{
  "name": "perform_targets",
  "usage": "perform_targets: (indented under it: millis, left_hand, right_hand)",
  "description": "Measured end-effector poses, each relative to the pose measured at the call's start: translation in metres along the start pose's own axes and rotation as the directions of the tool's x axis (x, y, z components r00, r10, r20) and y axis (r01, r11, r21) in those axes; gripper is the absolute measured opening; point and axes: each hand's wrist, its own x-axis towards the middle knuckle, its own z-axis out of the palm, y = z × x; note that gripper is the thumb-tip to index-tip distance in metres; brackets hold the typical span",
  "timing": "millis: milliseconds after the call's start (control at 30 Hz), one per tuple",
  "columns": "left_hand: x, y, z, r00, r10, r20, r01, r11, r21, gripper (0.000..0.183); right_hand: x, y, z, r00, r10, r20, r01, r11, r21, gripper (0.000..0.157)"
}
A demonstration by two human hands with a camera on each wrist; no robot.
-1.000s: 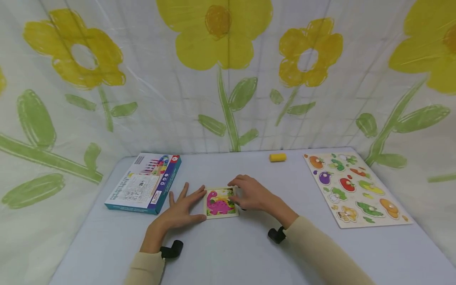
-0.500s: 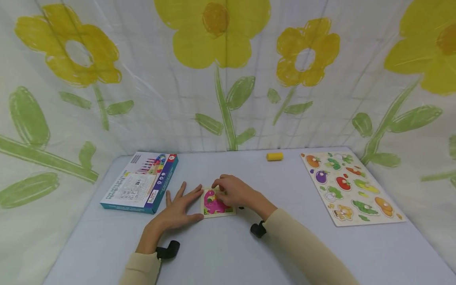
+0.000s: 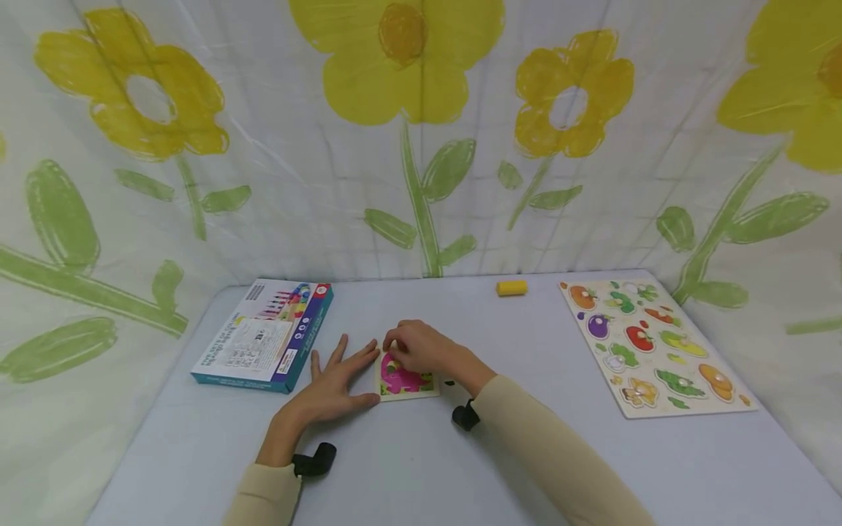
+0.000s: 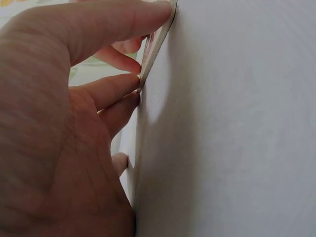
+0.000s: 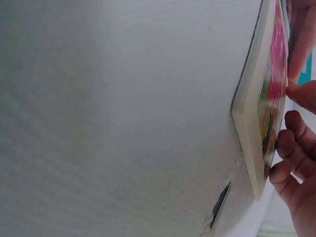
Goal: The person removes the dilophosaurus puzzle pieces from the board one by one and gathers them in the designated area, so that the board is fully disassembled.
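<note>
A small square dinosaur puzzle [image 3: 403,385] with a pink dinosaur and pale frame lies at the middle of the table. My left hand [image 3: 327,393] spreads its fingers beside it, the thumb and forefinger touching its left corners. In the left wrist view, the thumb presses the puzzle's edge [image 4: 158,49]. Over the far left part of the puzzle is my right hand [image 3: 421,348], fingers bent, hiding the dinosaur's head. In the right wrist view, its fingertips [image 5: 285,142] rest on the picture, thumb apart from the fingers. No loose piece shows between them.
A flat box [image 3: 263,336] lies left of the left hand. A yellow cylinder [image 3: 511,288] lies at the back, and a vegetable peg board [image 3: 658,351] at the right. Right of the puzzle is a small dark patch [image 3: 449,383]. A flowered curtain [image 3: 296,219] hangs behind.
My right hand has slid left across the puzzle, from its right edge to its far left part, uncovering the right side. The left hand keeps its place beside the puzzle.
</note>
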Motion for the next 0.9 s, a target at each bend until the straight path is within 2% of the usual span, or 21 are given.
perform_targets:
  millis: [500,900]
  left_hand:
    - [0.0,-0.001,-0.001,1.0,-0.016,0.004,0.016,1.0,-0.004,0.086]
    - [0.001,-0.003,0.0,1.0,-0.019,0.01,0.019,1.0,-0.011,0.087]
  right_hand:
    - [0.004,0.005,-0.003,0.998,-0.007,0.067,0.006,1.0,0.01,0.027]
    - [0.005,0.009,-0.011,0.986,-0.001,0.169,-0.013,0.996,0.083,0.031]
